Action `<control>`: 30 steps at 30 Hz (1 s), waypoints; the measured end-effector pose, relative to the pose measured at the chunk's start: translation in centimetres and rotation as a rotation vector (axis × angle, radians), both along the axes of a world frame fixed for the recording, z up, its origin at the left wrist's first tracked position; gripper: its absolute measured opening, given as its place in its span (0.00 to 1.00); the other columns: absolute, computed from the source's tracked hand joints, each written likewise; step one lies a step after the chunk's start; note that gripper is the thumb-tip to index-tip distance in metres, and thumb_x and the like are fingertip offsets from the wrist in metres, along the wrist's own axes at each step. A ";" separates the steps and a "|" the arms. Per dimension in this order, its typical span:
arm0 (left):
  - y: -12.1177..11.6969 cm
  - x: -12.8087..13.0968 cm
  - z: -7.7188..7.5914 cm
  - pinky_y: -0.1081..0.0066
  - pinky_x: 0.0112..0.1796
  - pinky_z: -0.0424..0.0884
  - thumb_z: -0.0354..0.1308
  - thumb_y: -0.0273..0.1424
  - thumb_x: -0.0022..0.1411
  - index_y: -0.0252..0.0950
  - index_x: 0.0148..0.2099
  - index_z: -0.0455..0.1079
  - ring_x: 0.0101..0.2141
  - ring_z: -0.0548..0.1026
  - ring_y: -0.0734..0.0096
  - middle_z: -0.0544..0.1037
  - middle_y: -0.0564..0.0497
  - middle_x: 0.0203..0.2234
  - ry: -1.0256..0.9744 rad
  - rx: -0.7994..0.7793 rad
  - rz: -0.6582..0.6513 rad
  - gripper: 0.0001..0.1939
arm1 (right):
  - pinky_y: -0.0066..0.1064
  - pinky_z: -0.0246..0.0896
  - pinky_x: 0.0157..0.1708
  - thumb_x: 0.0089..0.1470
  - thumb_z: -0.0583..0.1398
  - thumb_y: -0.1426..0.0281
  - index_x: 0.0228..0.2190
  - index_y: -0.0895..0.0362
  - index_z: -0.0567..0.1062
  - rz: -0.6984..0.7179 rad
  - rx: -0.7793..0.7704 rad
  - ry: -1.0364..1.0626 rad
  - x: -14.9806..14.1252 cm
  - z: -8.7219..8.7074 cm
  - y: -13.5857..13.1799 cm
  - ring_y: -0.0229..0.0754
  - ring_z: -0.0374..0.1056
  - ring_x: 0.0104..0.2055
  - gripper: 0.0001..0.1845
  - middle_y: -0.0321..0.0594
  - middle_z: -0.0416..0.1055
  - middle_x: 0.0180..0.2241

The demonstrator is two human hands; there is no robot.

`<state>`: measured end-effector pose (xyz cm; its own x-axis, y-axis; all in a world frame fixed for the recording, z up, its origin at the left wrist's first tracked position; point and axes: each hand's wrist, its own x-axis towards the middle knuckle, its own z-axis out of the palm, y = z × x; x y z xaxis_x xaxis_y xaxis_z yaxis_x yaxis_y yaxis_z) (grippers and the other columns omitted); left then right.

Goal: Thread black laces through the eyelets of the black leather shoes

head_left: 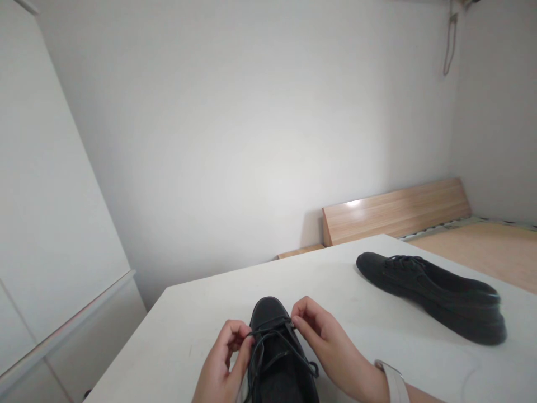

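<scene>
Black shoe in hand: the black shoe (276,348) is held between the two hands, upright on the white table (201,313), with its heel end cut off by the bottom of the view.
Long axis: it is run almost straight out from between the wrists, the toe pointed away and placed just beyond the fingertips.
Left hand: the left hand (223,364) is set against the shoe's left side, thumb and forefinger closed on the black laces (272,332).
Right hand: the right hand (325,336) is brought in from the opposite side, its fingertips pinched at the lacing's edge, seemingly on the laces; the exact grip is too small to be told.
Nearer hand: neither is favoured, as both are touching; the right fingertips are placed slightly closer to the toe.
Lacing: strands are stretched across between the hands, and a loose end is hung toward the right palm.
Second shoe: the second shoe (432,296) is left untouched beyond and right of the right hand, its toe turned leftward.
</scene>
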<state>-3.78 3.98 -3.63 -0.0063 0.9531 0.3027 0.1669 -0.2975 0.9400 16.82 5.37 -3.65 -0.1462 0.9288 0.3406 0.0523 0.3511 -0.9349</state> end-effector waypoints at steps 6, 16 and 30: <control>0.7 -0.8 -0.4 0.69 0.40 0.71 0.68 0.52 0.51 0.39 0.43 0.70 0.37 0.75 0.62 0.76 0.51 0.33 -0.121 -0.110 -0.053 0.26 | 0.30 0.50 0.26 0.51 0.62 0.45 0.33 0.56 0.72 0.020 -0.103 0.071 0.2 -0.1 0.7 0.37 0.55 0.25 0.26 0.32 0.61 0.24; 0.0 -0.7 1.1 0.67 0.43 0.69 0.65 0.53 0.54 0.37 0.33 0.72 0.38 0.75 0.59 0.79 0.49 0.30 -0.153 -0.180 -0.072 0.22 | 0.32 0.57 0.32 0.49 0.64 0.45 0.27 0.56 0.71 -0.011 -0.117 0.129 0.5 -0.3 1.0 0.41 0.61 0.30 0.26 0.35 0.67 0.25; 1.6 -1.8 -1.0 0.79 0.18 0.46 0.70 0.52 0.48 0.38 0.41 0.70 0.16 0.56 0.84 0.70 0.59 0.24 -0.143 -0.252 -0.108 0.27 | 0.29 0.41 0.22 0.44 0.68 0.52 0.24 0.57 0.73 0.066 -0.265 0.090 0.8 -0.3 1.1 0.34 0.49 0.21 0.22 0.27 0.54 0.16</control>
<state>-5.55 5.62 -4.62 0.0741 0.9954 0.0604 0.0078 -0.0611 0.9981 17.60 6.50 -3.92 -0.1890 0.9767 0.1019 -0.0499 0.0941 -0.9943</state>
